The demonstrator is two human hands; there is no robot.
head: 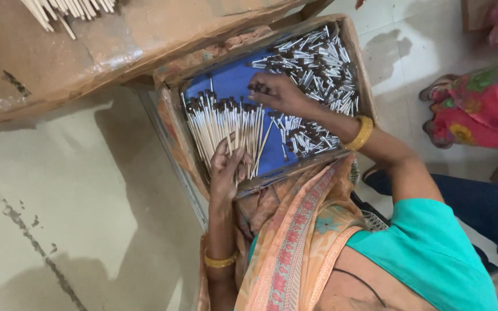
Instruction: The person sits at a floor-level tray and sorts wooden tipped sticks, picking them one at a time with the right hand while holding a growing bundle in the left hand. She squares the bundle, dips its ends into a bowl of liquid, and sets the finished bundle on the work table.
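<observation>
Cardboard tray [359,69] lined in blue, seen from above. We see the left hand [226,167] curled around the lower ends of a neat bundle of dark-tipped sticks [220,124] lying at the tray's left side. The right hand [278,92], fingers pressed together, pinches a few dark tips beside the loose heap of sticks [318,63] filling the tray's right side.
</observation>
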